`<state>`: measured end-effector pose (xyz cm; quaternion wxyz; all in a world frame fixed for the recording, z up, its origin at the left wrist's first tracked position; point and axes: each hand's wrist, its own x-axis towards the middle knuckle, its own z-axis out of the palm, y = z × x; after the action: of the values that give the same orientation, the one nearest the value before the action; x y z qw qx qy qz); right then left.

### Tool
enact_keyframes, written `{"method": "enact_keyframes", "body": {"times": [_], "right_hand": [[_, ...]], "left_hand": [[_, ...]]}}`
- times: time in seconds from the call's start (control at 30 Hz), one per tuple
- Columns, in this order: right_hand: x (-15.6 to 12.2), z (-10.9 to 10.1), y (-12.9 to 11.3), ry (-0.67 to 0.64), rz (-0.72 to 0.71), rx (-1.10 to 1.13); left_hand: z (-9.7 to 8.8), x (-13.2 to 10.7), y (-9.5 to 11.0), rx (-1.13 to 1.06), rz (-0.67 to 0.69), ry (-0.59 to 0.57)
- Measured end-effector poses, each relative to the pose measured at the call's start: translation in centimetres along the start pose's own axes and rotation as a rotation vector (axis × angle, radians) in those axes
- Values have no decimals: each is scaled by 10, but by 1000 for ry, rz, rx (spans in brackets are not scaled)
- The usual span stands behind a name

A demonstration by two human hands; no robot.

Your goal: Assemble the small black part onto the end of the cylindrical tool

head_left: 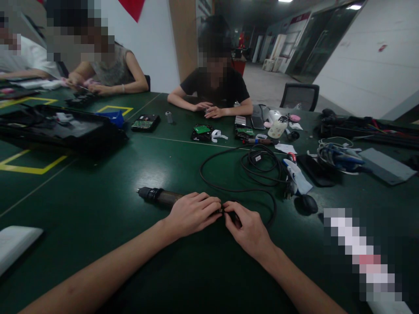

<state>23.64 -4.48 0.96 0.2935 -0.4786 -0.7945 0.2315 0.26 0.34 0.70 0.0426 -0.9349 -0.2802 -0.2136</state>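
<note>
A dark electric screwdriver (157, 195) lies on the green table (98, 205), its tip pointing left. My left hand (193, 213) is closed over the tool's rear end. My right hand (247, 229) pinches the black plug where the power cord (242, 188) meets the tool. The two hands touch at their fingertips. The cord loops away to the right into a coil (262, 163).
Across the table a person in black handles small parts near opened hard drives (202, 131). Two more people sit at far left. A black tray (59, 128), a blue bin (114, 117), a bottle (277, 126), cables and tools (340, 157) crowd the right side. A white object (16, 244) lies near left.
</note>
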Motion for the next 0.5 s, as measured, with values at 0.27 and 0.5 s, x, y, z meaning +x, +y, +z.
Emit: {"method": "enact_keyframes", "body": {"times": [0.27,0.5], "right_hand": [[1,-2,-2,-3,-2,-2],[0,0,0,6,-5,-10]], "left_hand": [[2,0,-1,14,28,5],[1,-1,-1,-20,66,-34]]}}
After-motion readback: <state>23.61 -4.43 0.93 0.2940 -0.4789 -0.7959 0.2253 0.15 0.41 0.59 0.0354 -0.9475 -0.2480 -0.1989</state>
